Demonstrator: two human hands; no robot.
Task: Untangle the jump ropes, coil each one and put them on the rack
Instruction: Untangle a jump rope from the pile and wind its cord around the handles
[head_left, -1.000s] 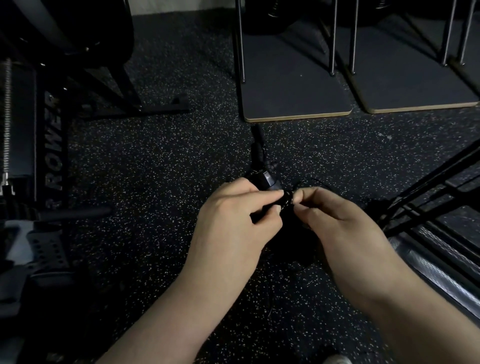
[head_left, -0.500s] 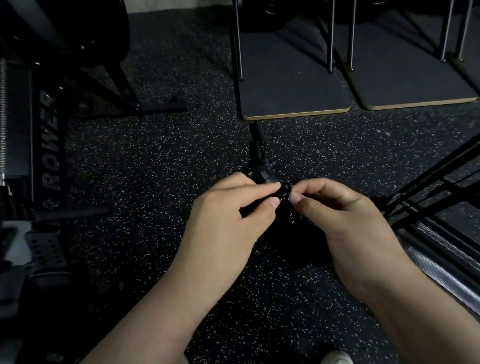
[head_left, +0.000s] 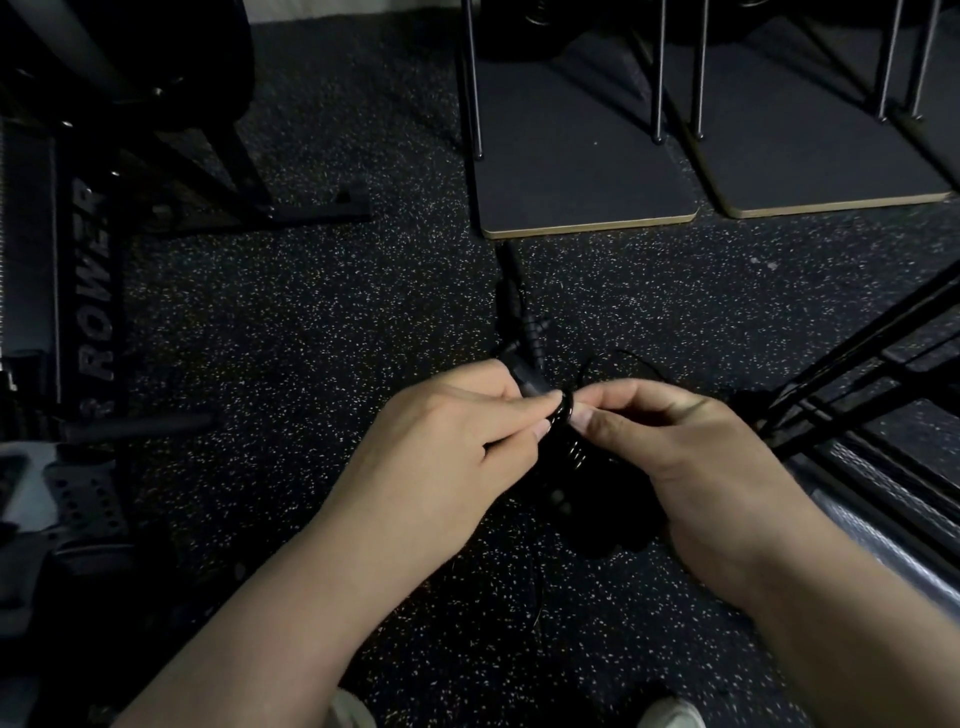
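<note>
While both hands meet over the speckled rubber floor (head_left: 311, 322), the head view shows the jump ropes (head_left: 563, 415) as a black tangle low at centre. The left hand (head_left: 457, 441) pinches a glossy, ribbed black section between thumb and forefinger; the right hand (head_left: 670, 447) pinches the same section from the opposite side, fingertips almost touching. Both sets of fingers are curled tight on the rope. A black handle (head_left: 511, 301) lies on the floor just beyond the hands, its long axis running away from the viewer toward the wooden-edged platform (head_left: 587, 208). A thin cord loop (head_left: 623, 358) arcs above the right hand, and a further dark mass of rope lies beneath the hands; how many ropes it contains cannot be told. At left, a machine rail (head_left: 93, 291) carries pale letters reading "ROWER". At right, black rack bars (head_left: 857, 353) slant across the floor. Pale shoe tips (head_left: 670, 714) show at the bottom edge.
</note>
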